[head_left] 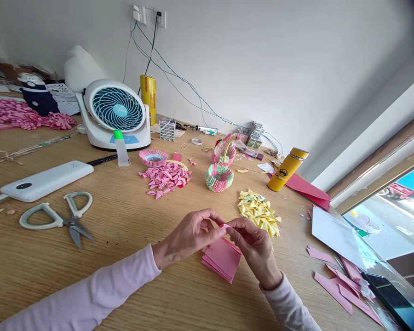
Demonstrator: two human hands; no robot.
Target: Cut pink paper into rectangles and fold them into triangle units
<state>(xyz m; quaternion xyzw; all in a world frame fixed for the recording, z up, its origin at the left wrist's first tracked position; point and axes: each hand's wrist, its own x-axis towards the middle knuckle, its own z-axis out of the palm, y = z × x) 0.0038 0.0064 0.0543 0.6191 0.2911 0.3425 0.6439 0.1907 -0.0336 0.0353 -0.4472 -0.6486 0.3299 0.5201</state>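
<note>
Presently, the fingers of your left hand (195, 236) meet those of your right hand (253, 246) above the worktop (131, 280), and both pinch a small piece of pink paper (225, 225) between their tips; the fingers cover much of it, so you cannot make out its full shape. Below your fingers lies a stack of pink paper pieces (222, 263), its edges slightly uneven and partly hidden by your hands.

Well to the right of your fingers, loose pink paper strips (333, 292) lie near a dark smartphone (393, 299). To the left of your fingers, well apart, a pair of scissors (71, 222) lies with its blades parted.

Just beyond your right fingers you have a heap of yellow folded paper triangles (258, 211). Ahead and left of them sits a pile of pink folded paper triangles (167, 178); straight ahead stands a round multicoloured folded-paper basket (220, 178).

Farther beyond your fingers, to the right, stands a yellow tumbler (287, 170); to the left, a green-capped bottle (122, 151) stands before a white fan (120, 110).
</note>
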